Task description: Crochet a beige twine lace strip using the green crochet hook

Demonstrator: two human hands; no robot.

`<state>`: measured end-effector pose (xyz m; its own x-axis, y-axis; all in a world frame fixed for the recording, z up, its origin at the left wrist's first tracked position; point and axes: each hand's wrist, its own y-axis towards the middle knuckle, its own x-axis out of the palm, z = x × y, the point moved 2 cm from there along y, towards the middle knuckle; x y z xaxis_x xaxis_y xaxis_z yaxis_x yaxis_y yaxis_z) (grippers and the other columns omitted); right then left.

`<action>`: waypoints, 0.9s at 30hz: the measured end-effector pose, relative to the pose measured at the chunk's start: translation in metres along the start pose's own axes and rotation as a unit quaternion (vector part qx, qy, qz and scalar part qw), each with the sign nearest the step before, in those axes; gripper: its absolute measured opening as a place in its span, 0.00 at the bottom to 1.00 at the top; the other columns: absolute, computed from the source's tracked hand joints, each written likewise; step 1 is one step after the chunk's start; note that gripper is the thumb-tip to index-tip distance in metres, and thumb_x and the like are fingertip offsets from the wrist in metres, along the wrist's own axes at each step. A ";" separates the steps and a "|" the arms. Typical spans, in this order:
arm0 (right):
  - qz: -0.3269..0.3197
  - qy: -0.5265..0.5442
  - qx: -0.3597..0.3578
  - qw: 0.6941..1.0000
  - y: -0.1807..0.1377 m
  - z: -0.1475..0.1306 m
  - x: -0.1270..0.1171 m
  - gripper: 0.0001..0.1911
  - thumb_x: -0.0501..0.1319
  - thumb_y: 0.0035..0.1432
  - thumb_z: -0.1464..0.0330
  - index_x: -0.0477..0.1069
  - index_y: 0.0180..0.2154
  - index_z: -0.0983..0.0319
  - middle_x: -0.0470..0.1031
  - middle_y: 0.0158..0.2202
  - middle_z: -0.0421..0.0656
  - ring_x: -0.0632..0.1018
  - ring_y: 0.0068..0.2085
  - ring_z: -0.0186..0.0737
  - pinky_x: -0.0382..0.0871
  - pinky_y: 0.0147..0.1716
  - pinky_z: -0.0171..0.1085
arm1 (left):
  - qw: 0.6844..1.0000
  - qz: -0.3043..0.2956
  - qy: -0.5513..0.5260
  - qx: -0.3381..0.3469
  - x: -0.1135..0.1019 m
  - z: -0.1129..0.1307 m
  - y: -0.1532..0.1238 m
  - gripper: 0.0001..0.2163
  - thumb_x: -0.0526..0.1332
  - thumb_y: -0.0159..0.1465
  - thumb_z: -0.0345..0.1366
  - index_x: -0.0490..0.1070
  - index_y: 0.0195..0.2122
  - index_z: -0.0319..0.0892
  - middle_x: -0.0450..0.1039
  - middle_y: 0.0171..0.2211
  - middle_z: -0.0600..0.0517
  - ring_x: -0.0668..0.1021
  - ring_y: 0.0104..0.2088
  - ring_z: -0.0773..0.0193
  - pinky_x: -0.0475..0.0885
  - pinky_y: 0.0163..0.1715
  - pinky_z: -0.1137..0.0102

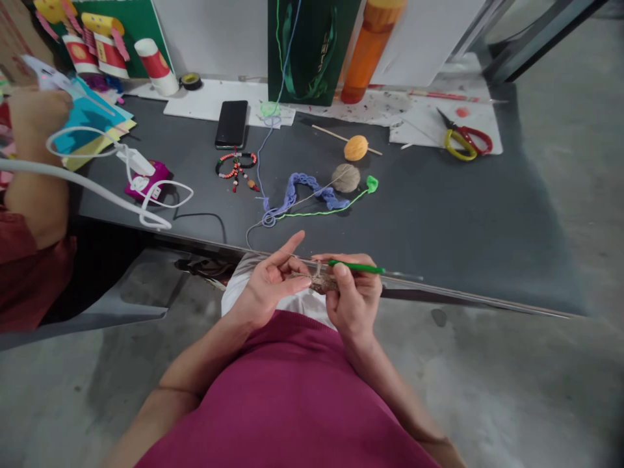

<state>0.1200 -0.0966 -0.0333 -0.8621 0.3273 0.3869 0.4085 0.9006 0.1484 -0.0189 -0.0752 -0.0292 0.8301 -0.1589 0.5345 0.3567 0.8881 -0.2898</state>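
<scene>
Just in front of the table edge, my left hand pinches one end of a small grey-brown crochet piece, its index finger raised with yarn running by it. My right hand grips a crochet hook with a green handle, and its fingers also touch the piece's right end. A loop of yarn stands up from the piece at the hook. On the table beyond lie a grey-brown yarn ball, a wavy blue crocheted strip and a green yarn bit with a trailing strand.
Behind are a black phone, a beaded bracelet, a yellow yarn ball on a stick, scissors, an orange bottle and a green bag. At left, another person's arm is near a white cable and purple plug block.
</scene>
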 end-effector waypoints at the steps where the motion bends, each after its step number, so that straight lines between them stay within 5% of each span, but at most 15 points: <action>1: -0.006 0.017 0.015 1.000 0.002 -0.001 0.000 0.07 0.71 0.63 0.58 0.79 0.36 0.52 0.86 0.31 0.36 0.79 0.22 0.35 0.74 0.22 0.35 | 1.000 0.000 0.001 -0.002 0.000 0.001 -0.001 0.34 0.79 0.53 0.31 0.78 0.63 0.48 0.77 0.31 0.57 0.75 0.34 0.69 0.70 0.40 0.70; 5: -0.048 0.026 0.042 0.998 0.006 -0.008 -0.003 0.10 0.70 0.65 0.55 0.76 0.37 0.52 0.82 0.30 0.34 0.63 0.16 0.28 0.62 0.15 0.31 | 1.000 0.005 0.003 -0.002 -0.001 0.004 -0.004 0.32 0.79 0.52 0.32 0.80 0.60 0.48 0.78 0.31 0.56 0.75 0.33 0.69 0.69 0.38 0.71; 20: -0.168 -0.067 -0.070 0.981 0.008 -0.023 -0.009 0.06 0.59 0.75 0.62 0.70 0.42 0.54 0.81 0.35 0.37 0.59 0.13 0.23 0.52 0.10 0.28 | 0.999 0.006 0.043 0.026 -0.003 0.010 -0.009 0.28 0.79 0.53 0.32 0.83 0.56 0.48 0.79 0.31 0.55 0.76 0.34 0.68 0.71 0.38 0.71; 24: -0.230 -0.146 -0.166 0.948 0.008 -0.033 -0.012 0.05 0.57 0.75 0.67 0.72 0.46 0.54 0.83 0.38 0.41 0.68 0.17 0.27 0.67 0.17 0.30 | 0.995 0.010 0.086 0.058 -0.005 0.012 -0.012 0.27 0.78 0.55 0.33 0.82 0.58 0.49 0.80 0.33 0.54 0.77 0.36 0.67 0.74 0.43 0.69; 27: -0.254 -0.214 -0.241 0.912 0.009 -0.037 -0.012 0.07 0.58 0.74 0.69 0.74 0.48 0.55 0.84 0.37 0.44 0.83 0.32 0.39 0.80 0.31 0.38 | 0.986 0.021 0.135 0.096 -0.006 0.013 -0.015 0.27 0.76 0.58 0.33 0.80 0.60 0.51 0.81 0.35 0.54 0.78 0.37 0.65 0.75 0.48 0.67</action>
<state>0.1447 -0.1033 -0.0031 -0.9728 0.0779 -0.2181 -0.0799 0.7708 0.6321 -0.0346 -0.0816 -0.0176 0.9357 -0.2055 0.2867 0.2526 0.9577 -0.1380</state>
